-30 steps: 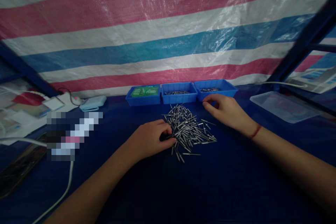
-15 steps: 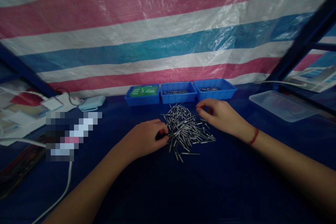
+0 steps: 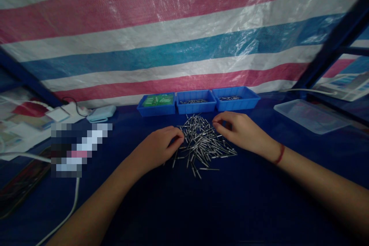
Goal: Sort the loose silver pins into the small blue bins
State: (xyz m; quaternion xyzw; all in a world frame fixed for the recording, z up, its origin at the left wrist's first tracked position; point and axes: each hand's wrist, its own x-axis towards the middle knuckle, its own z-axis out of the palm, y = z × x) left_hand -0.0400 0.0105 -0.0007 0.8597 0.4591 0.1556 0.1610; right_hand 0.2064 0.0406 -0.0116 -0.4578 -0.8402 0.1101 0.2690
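A loose pile of silvery blind rivets (image 3: 203, 144) lies on the dark blue tabletop between my hands. My left hand (image 3: 164, 143) is at the pile's left edge, thumb and fingertips pinched together. Whatever may be in that pinch is too small to make out. Several rivets lie loose just below its fingers. My right hand (image 3: 238, 128), with a red cord on its wrist, hovers by the upper right edge of the pile. Its thumb and index finger also meet at the tips, and I cannot see anything clearly between them.
Three blue bins stand behind the pile: a left bin (image 3: 157, 111) with green packs, a middle bin (image 3: 196, 108) and a right bin (image 3: 239, 103) holding small metal pieces. A clear plastic lid (image 3: 308, 115) lies right. A phone (image 3: 25, 184), white cable (image 3: 75, 196) and light-blue case (image 3: 101, 113) are left.
My left hand has shifted slightly up and left, uncovering several rivets at the pile's left side. My right hand has moved a little left and down.
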